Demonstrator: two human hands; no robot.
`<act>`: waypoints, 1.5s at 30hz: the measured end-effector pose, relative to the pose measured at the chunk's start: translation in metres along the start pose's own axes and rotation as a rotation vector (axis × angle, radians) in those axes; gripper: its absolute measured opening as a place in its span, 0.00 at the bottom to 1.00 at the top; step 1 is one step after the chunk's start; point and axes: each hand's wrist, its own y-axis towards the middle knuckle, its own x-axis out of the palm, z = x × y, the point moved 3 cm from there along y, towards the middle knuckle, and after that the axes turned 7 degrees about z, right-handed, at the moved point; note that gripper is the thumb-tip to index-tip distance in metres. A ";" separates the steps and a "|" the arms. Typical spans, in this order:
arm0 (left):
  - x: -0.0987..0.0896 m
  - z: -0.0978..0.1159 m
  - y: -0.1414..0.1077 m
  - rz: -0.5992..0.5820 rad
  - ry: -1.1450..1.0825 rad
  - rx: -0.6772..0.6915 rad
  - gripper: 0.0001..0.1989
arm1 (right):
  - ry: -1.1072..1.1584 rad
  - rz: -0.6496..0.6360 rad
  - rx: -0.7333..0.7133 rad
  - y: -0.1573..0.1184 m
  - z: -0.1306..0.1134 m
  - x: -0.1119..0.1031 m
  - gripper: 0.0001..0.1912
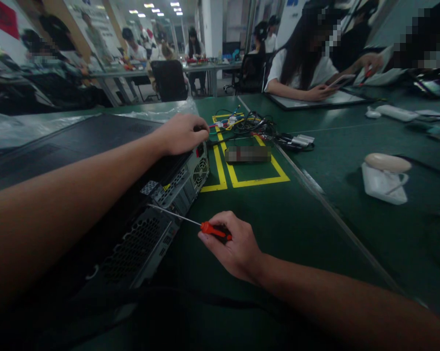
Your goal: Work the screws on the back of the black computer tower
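Observation:
A black computer case (pixel 106 141) lies on its side at the left, its grey rear panel (pixel 185 187) with a fan grille and vents facing right. My left hand (pixel 183 133) rests on the case's far rear corner, its fingers curled over the edge; what its fingertips hold, if anything, is hidden. In my right hand (pixel 236 246) is a red-handled screwdriver (pixel 212 229), pinched between thumb and fingers. Its long thin shaft points left, and the tip is by the rear panel's edge near a small perforated metal bracket (pixel 151 187).
Tangled cables (pixel 254 124) lie beyond the case, near yellow tape outlines (pixel 260 183) and a blurred-out box (pixel 248 154). A white dish with an oval lid (pixel 384 183) stands right. Across the green table (pixel 296 224) sits a person (pixel 304 63) with a phone.

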 end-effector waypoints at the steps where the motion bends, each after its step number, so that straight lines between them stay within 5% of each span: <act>1: 0.000 0.000 0.000 0.001 -0.003 0.005 0.24 | 0.002 -0.007 0.002 0.000 0.000 0.000 0.07; 45: 0.000 -0.002 0.000 0.009 0.008 0.010 0.25 | 0.049 -0.015 0.062 0.000 -0.005 0.000 0.11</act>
